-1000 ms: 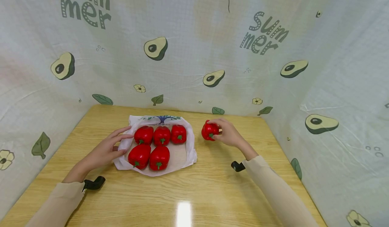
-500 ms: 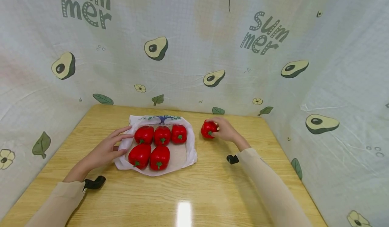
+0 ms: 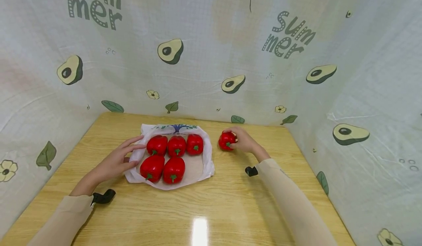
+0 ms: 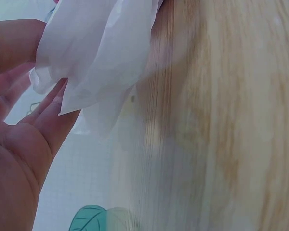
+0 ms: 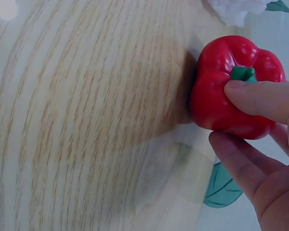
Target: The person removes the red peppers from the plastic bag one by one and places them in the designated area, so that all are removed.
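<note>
My right hand [image 3: 243,140] holds a shiny red bell pepper [image 3: 225,141] at the back right of the table, just right of a white bag [image 3: 208,161]. In the right wrist view, the thumb [image 5: 260,98] lies over the pepper [image 5: 216,106] beside its green stem, with the other fingers below and behind. Several more red peppers [image 3: 173,170] sit inside the open-topped bag in two rows. At the bag's left rim, my left hand [image 3: 113,162] rests with spread, relaxed fingers. Thin white material [image 4: 96,62] overlaps its fingertips in the left wrist view.
The wooden table [image 3: 158,216] ends at a hanging cloth [image 3: 197,66] printed with avocados, behind and on both sides. Black wrist-mounted pieces [image 3: 104,197] stick out from both sleeves.
My right hand has shifted slightly left and back with its pepper, mostly in the first half second. The left hand and the bag stay in place.
</note>
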`<state>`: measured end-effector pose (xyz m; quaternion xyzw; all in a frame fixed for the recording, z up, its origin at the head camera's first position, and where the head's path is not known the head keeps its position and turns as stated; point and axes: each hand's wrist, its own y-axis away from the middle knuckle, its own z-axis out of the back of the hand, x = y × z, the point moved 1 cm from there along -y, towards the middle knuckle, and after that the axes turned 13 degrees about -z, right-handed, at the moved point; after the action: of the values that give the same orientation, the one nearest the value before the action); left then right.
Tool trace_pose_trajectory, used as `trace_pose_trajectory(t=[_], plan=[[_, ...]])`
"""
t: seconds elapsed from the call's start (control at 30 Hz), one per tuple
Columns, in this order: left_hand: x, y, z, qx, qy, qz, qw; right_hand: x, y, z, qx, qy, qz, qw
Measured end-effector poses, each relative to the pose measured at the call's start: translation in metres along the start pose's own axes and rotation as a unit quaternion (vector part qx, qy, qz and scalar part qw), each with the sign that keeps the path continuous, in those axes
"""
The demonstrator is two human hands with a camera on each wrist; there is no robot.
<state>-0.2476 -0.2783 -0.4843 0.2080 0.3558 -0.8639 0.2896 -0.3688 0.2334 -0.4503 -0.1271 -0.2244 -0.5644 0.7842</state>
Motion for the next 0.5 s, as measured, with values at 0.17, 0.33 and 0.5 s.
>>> trace_pose_trajectory(t=[0.17, 0.33, 0.5], plan=[[-0.0004, 0.0005, 0.0000, 0.000, -0.001, 0.001, 1.0000, 0.0002, -0.0003, -0.0015, 0.001, 0.002, 0.006, 1.000], [0.0003, 0.0011, -0.0001, 0.000, 0.000, 0.006, 1.0000, 0.0011, 0.0003, -0.0028, -0.003, 0.006, 0.010, 1.000], [0.0005, 0.0002, 0.0006, 0.003, -0.003, 0.007, 1.0000, 0.0022, 0.0034, -0.0029, 0.000, -0.005, -0.001, 1.000]])
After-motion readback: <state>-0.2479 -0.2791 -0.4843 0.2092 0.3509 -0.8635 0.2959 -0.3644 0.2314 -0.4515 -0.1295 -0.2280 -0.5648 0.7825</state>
